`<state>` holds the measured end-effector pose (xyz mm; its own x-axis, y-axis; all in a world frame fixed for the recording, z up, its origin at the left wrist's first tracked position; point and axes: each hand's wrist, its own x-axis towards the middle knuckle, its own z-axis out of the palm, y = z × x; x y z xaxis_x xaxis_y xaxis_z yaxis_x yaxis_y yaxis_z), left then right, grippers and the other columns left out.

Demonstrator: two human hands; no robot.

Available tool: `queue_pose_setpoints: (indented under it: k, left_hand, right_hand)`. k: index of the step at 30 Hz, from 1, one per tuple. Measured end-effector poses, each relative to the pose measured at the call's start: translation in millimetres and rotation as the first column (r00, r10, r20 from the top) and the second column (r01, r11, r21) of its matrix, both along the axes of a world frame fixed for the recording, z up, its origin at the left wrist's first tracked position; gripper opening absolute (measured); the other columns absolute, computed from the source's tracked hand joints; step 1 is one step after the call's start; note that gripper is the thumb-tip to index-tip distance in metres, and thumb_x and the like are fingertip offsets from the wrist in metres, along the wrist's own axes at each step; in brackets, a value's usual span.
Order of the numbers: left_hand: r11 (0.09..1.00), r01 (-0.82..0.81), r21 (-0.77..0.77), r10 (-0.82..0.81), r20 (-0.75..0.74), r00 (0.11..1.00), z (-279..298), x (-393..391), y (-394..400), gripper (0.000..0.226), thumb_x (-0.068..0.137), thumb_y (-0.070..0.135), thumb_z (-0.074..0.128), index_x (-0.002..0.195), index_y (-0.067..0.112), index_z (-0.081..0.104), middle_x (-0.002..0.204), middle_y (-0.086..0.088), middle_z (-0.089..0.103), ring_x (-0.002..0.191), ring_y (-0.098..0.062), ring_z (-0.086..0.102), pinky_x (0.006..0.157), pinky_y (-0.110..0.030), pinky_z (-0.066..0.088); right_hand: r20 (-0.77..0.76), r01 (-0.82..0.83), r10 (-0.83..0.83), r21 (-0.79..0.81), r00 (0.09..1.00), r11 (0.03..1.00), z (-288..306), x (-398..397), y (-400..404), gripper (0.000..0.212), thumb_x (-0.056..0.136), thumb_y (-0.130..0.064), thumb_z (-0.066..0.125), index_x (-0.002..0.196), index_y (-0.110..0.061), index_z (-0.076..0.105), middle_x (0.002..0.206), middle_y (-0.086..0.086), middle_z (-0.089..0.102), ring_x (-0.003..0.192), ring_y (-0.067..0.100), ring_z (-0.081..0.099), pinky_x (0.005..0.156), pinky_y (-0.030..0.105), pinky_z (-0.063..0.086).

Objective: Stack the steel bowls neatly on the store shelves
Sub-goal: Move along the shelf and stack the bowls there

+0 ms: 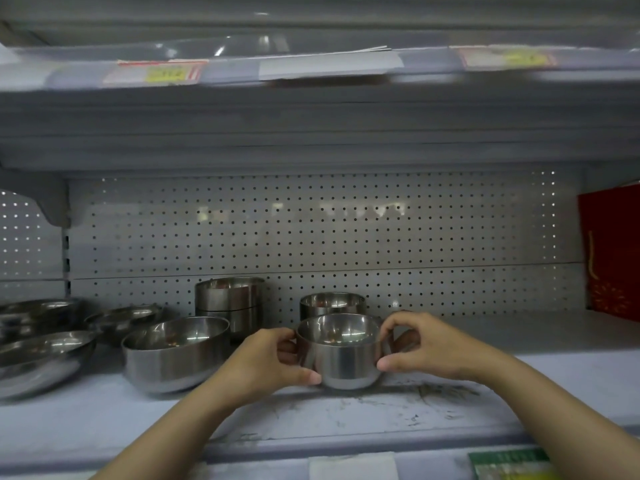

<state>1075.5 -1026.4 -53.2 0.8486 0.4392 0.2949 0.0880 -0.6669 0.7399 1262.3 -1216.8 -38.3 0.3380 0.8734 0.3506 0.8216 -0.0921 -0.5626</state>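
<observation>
A small steel bowl (341,355) stands on the grey shelf (346,414), held between both hands. My left hand (266,362) grips its left side, thumb low near the base. My right hand (426,344) grips its right side, fingers over the rim and thumb on the wall. Directly behind it stands another small bowl (331,304). To the left sit a wider steel bowl (175,353) and, behind that, a stack of straight-sided bowls (229,304).
More steel bowls (41,358) crowd the shelf's left end. A perforated back panel (311,237) closes the rear. A red box (613,254) stands at the far right. The upper shelf (311,109) hangs low overhead, with price labels on its edge.
</observation>
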Motion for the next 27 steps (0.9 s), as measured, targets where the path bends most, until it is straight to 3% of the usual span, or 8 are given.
queue_pose_setpoints:
  k: [3,6,9,12,15,19,23,27]
  left_hand:
    - [1.0,-0.018,0.012,0.018,0.0,1.0,3,3,-1,0.04,0.058,0.026,0.087,0.091,0.028,0.065,0.086,0.013,0.074,0.083,0.004,0.068,0.077,-0.012,0.053]
    - [0.998,-0.03,0.05,0.029,0.02,0.999,24,10,-4,0.033,0.059,0.03,0.086,0.085,0.03,0.065,0.08,0.019,0.073,0.076,0.004,0.069,0.066,-0.009,0.053]
    - [0.993,-0.088,0.075,0.081,0.094,0.992,62,31,-1,0.038,0.062,0.033,0.083,0.094,0.032,0.064,0.086,0.016,0.071,0.078,0.005,0.064,0.064,-0.008,0.05]
    - [0.981,-0.12,0.154,0.1,0.13,0.987,97,61,8,0.038,0.072,0.032,0.075,0.108,0.026,0.063,0.095,0.014,0.065,0.083,0.001,0.058,0.067,-0.01,0.041]
    - [0.995,-0.087,0.056,0.075,0.193,0.978,102,87,25,0.029,0.075,0.029,0.073,0.102,0.028,0.063,0.098,0.011,0.067,0.086,-0.001,0.059,0.067,-0.013,0.04]
    - [0.984,-0.174,0.037,0.167,0.153,0.974,69,112,51,0.015,0.076,0.031,0.072,0.08,0.037,0.059,0.084,0.017,0.065,0.08,0.002,0.059,0.064,-0.011,0.041]
    - [0.987,-0.16,0.028,0.158,0.066,0.985,44,119,68,0.019,0.074,0.028,0.074,0.091,0.03,0.066,0.092,0.014,0.068,0.079,0.005,0.06,0.058,-0.005,0.042]
    - [0.99,-0.138,0.013,0.137,0.066,0.988,38,115,70,0.034,0.076,0.022,0.073,0.109,0.018,0.066,0.11,0.0,0.069,0.085,-0.003,0.062,0.062,-0.006,0.045]
  right_hand:
    - [0.001,0.011,-0.011,0.019,1.0,1.0,1,5,2,0.044,0.055,-0.06,0.078,0.085,-0.032,0.064,0.09,-0.012,0.068,0.085,0.013,0.066,0.084,0.041,0.054]
    - [-0.001,0.021,-0.021,0.054,1.0,0.998,19,10,2,0.047,0.053,-0.065,0.074,0.088,-0.036,0.062,0.09,-0.014,0.068,0.082,0.005,0.066,0.08,0.033,0.056]
    - [-0.068,0.058,-0.045,0.191,0.997,0.98,51,23,14,0.043,0.056,-0.061,0.074,0.091,-0.04,0.06,0.096,-0.02,0.065,0.09,0.003,0.064,0.074,0.024,0.051]
    - [-0.189,0.047,0.025,0.366,0.982,0.929,80,37,39,0.048,0.062,-0.049,0.077,0.102,-0.032,0.058,0.11,-0.013,0.059,0.102,0.012,0.059,0.086,0.036,0.052]
    - [-0.301,0.048,0.104,0.457,0.948,0.888,85,53,71,0.045,0.067,-0.043,0.077,0.106,-0.031,0.057,0.118,-0.008,0.056,0.11,0.017,0.056,0.097,0.044,0.048]
    - [-0.417,0.114,0.083,0.426,0.905,0.898,50,78,107,0.038,0.07,-0.035,0.077,0.102,-0.029,0.058,0.116,-0.004,0.056,0.109,0.021,0.057,0.093,0.045,0.052]
    - [-0.355,0.151,-0.013,0.363,0.935,0.919,23,86,119,0.041,0.066,-0.042,0.078,0.1,-0.035,0.057,0.112,-0.01,0.056,0.099,0.011,0.058,0.085,0.032,0.053]
    - [-0.357,0.16,-0.017,0.375,0.934,0.913,15,82,121,0.045,0.066,-0.044,0.079,0.104,-0.034,0.057,0.114,-0.009,0.058,0.098,0.011,0.059,0.074,0.024,0.049]
